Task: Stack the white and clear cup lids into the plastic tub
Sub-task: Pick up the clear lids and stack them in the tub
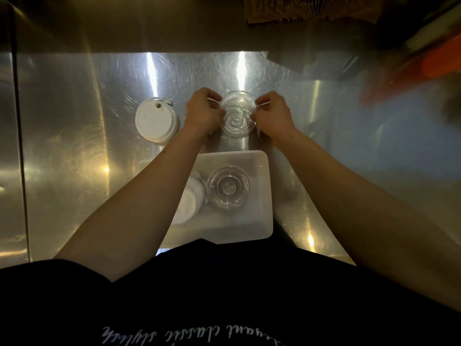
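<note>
Clear lid stack on steel counter, pinched at its sides by left hand and right hand. White lid stack just left. Plastic tub nearer, holding clear lids beside white lids.

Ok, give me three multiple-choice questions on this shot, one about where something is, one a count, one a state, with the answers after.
1. Where is the white lid stack outside the plastic tub?
A. left of the hands
B. right of the hands
C. on the tub's rim

2. How many hands touch the clear lid stack on the counter?
A. none
B. one
C. two

3. The tub is:
A. empty
B. holding lids
C. overturned

Answers: 1 A, it lies beside the left hand. 2 C, the right hand grips too. 3 B, clear lids in the tub and white ones are visible.
</note>
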